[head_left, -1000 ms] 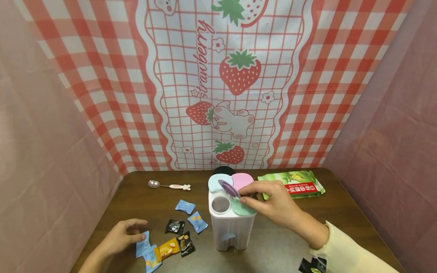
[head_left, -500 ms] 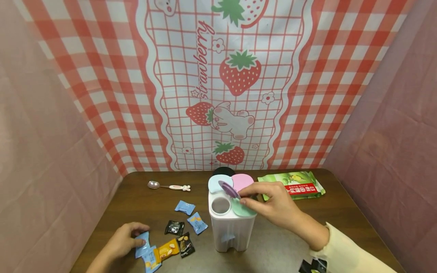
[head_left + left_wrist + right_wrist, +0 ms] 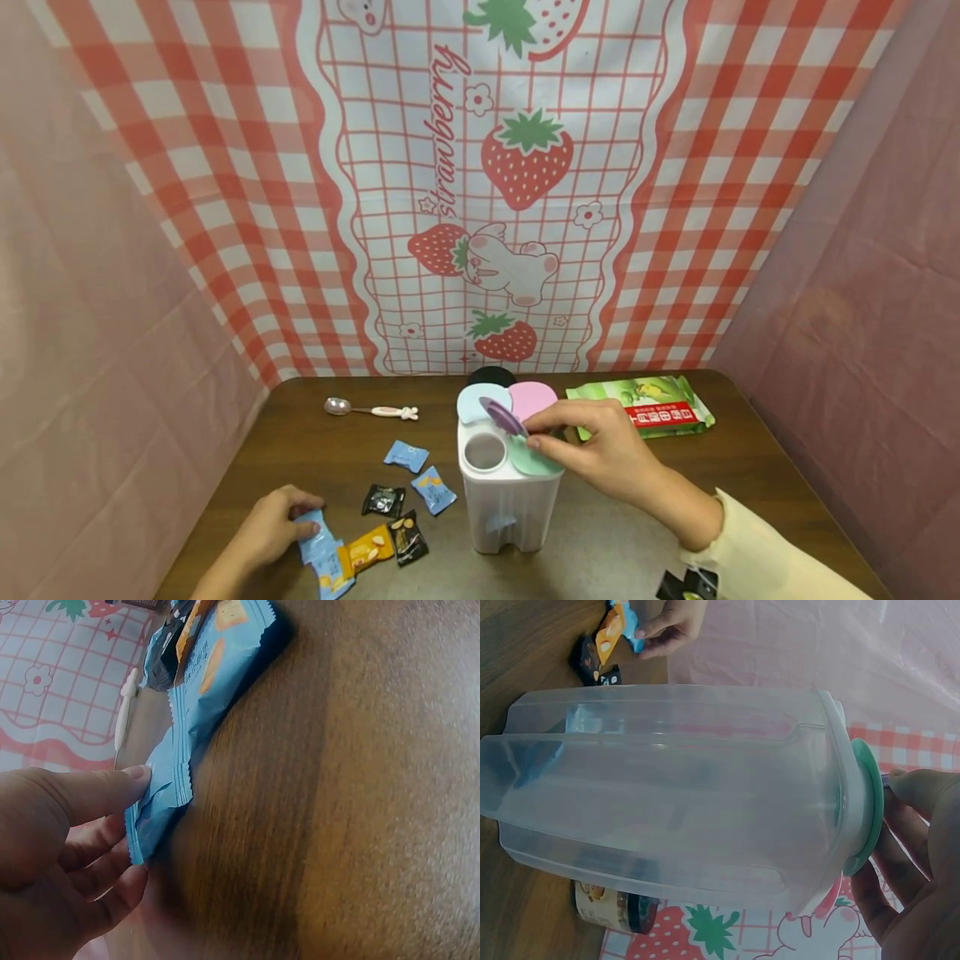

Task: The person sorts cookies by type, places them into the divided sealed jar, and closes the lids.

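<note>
In the head view my left hand [image 3: 272,527] pinches a blue snack packet [image 3: 318,543] at the table's front left. The left wrist view has the thumb on top of that packet [image 3: 159,796], fingers at its underside. Another blue packet [image 3: 334,575] overlaps it, beside an orange packet [image 3: 369,547]. My right hand [image 3: 603,446] holds a purple lid [image 3: 504,416] tilted up between thumb and forefinger. Below the lid, a round opening [image 3: 484,451] shows in the white-topped clear container [image 3: 510,521]. Its light blue, pink and green lids lie flat. Blue packets [image 3: 585,720] show inside it.
Two black packets [image 3: 408,537] [image 3: 384,500] and two more blue packets [image 3: 433,490] [image 3: 407,455] lie left of the container. A spoon [image 3: 375,410] lies behind them. A black-lidded jar [image 3: 604,906] stands behind the container; a green package [image 3: 652,407] lies at the back right.
My left hand has moved slightly right and its thumb and fingers have come onto the blue packet, which has shifted a little. The right hand stays at the raised purple lid.
</note>
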Motion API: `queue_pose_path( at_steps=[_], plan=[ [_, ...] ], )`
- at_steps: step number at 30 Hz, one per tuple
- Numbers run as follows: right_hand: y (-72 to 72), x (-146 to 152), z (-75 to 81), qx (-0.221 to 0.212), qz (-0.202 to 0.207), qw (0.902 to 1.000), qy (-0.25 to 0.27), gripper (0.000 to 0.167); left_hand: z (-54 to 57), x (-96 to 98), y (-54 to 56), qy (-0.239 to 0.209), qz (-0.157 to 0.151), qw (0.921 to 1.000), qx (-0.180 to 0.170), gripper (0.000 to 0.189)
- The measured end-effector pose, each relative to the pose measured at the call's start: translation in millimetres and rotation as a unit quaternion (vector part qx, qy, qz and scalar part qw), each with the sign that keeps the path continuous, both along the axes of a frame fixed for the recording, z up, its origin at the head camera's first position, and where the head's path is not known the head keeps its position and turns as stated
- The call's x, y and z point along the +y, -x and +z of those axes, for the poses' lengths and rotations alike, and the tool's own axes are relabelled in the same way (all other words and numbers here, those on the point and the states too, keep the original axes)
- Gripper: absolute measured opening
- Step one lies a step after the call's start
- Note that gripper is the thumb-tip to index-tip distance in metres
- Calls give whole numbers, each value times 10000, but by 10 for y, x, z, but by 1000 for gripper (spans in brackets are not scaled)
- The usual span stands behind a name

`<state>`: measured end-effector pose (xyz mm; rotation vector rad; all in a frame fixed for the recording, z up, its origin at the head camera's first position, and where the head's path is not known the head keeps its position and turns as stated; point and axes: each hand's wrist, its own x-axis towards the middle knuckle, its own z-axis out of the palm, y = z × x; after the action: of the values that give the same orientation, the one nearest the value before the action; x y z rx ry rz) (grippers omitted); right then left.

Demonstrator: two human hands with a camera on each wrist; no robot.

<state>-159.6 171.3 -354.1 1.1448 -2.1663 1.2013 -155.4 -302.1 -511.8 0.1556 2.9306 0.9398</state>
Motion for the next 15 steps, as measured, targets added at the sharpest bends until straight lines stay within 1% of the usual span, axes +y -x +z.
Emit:
queue_pose_path(
  at_steps=[4, 7, 11, 15],
  plan=[
    [2, 2, -4, 19, 1, 10000, 5, 20, 6, -11, -7, -43, 19, 10000, -30, 26],
    [3, 4, -8, 23, -6, 10000, 12, 20, 27, -21, -6, -116, 51, 9999, -80, 29],
    [7, 3, -15, 16, -28, 10000, 4, 20, 64, -37, -11, -109, 51, 9999, -1, 33],
    [5, 1, -11, -3, -29, 10000, 0, 19, 92, -48, -16, -141, 14, 9998, 105, 29]
  ],
)
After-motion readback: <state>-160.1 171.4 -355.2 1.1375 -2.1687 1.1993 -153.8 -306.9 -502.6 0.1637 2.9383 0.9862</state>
